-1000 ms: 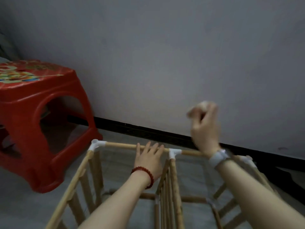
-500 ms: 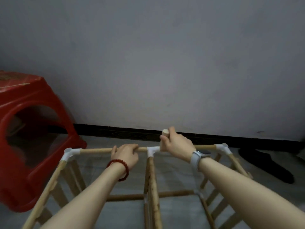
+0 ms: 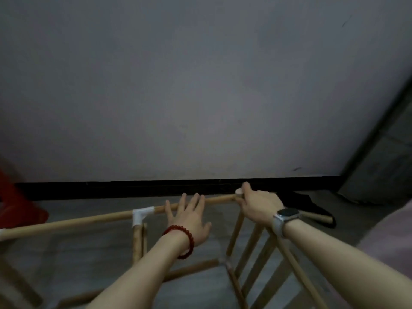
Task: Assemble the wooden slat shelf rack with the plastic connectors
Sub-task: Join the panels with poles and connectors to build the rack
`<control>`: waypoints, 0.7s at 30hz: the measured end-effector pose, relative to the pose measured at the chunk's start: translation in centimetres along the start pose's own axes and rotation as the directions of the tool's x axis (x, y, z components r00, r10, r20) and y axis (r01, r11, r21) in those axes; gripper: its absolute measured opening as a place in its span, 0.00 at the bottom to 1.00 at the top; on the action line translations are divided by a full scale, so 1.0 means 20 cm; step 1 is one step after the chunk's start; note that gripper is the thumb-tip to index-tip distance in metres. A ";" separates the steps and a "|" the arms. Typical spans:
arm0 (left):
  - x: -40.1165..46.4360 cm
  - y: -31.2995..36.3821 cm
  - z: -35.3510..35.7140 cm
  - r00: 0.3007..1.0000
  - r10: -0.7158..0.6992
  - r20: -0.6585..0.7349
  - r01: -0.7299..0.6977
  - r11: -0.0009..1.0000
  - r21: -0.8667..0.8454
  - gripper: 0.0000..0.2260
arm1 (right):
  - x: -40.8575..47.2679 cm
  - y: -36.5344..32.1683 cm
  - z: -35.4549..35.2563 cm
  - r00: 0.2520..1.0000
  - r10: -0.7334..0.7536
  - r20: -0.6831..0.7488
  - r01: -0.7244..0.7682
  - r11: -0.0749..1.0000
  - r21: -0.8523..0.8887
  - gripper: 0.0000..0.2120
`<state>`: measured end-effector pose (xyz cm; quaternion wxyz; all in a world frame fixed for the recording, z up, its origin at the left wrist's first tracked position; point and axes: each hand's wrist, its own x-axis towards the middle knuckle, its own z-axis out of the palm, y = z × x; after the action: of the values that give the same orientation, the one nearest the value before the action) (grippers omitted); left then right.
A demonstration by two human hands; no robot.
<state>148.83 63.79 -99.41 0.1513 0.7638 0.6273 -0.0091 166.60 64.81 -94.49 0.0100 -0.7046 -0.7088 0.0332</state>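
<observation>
- White plastic connector [image 3: 141, 216]: seated at the mid joint of the far top rail [image 3: 66, 223] of the rack, which stands on the floor by the wall.
- Left hand [image 3: 189, 216]: fingers straight and spread, resting on the rail, gripping nothing.
- Right hand [image 3: 256, 205]: fingers curled round a short light-coloured piece [image 3: 239, 191] at the rail's right corner; corner joint hidden.
- Judged step: seating the right corner. Next calls for downward pressure with the rail steadied.

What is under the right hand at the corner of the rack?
The right hand covers the top rod's end. A pale round tip shows; any connector there is hidden.
</observation>
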 end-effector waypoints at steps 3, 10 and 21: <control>0.01 0.00 0.00 1.000 0.008 0.007 -0.008 1.000 -0.025 0.31 | 0.06 -0.03 -0.10 0.978 0.001 -0.209 0.001 1.000 0.008 0.13; 0.01 -0.01 0.00 0.999 0.021 0.027 -0.020 0.999 -0.046 0.32 | 0.03 0.14 0.01 0.981 0.150 -0.126 -0.136 0.984 0.117 0.11; 0.03 0.00 -0.01 1.000 -0.002 0.017 0.003 0.999 -0.051 0.34 | 0.02 0.24 0.08 0.976 0.219 -0.009 -0.177 0.816 0.551 0.13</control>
<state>148.81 64.35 -99.33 0.1757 0.7590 0.6270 0.0003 171.23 65.08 -96.47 0.2326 -0.7429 -0.5918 0.2093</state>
